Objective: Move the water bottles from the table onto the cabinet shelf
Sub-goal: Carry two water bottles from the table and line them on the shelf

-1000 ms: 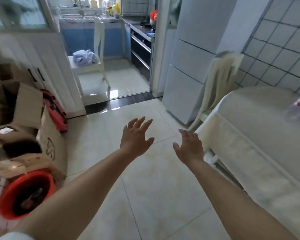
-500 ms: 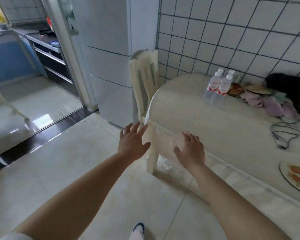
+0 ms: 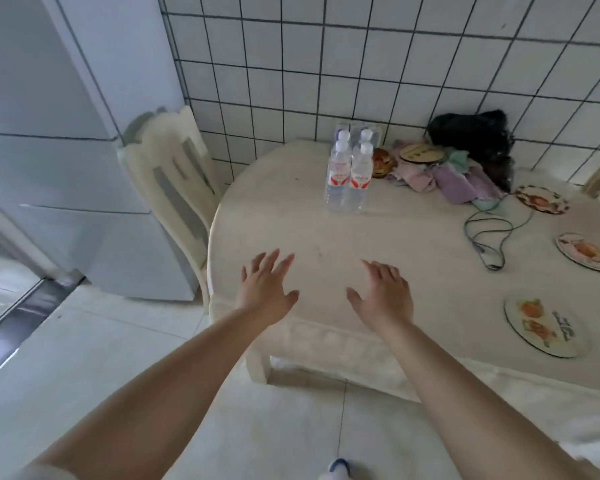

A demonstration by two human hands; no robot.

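over the near edge of the table (image 3: 291, 216), item one: my left hand (image 3: 269, 292), fingers spread and straight, palm down, holding nothing. item two: my right hand (image 3: 383, 297), just beside it to the right, fingers likewise loose and extended, holding nothing. both forearms reach in from the bottom of the view; whether either palm touches the cloth i cannot tell.

item three: water bottles (image 3: 349, 174), clear plastic with white caps and red-and-white labels, standing upright in a tight cluster toward the far side of the table, close to the tiled wall (image 3: 361, 64). four caps show. they stand well apart from both my hands, beyond my fingertips.

item four: a heap of cloths (image 3: 447, 178), pink, purple and pale green, just right of the bottles, with a small round patterned object beside the bottles. item five: a black bundle (image 3: 471, 136) behind the cloths, against the wall. item six: a thin grey cable (image 3: 489, 233), looped on the tabletop right of centre. item seven: patterned round plates (image 3: 541, 327) along the right side of the table.

item eight: a cream chair (image 3: 174, 188) at the left end of the table, back upright. item nine: a pale refrigerator (image 3: 66, 150) left of the chair. item ten: pale floor tiles (image 3: 84, 358) below, and the toe of a shoe (image 3: 338, 467) at the bottom edge.
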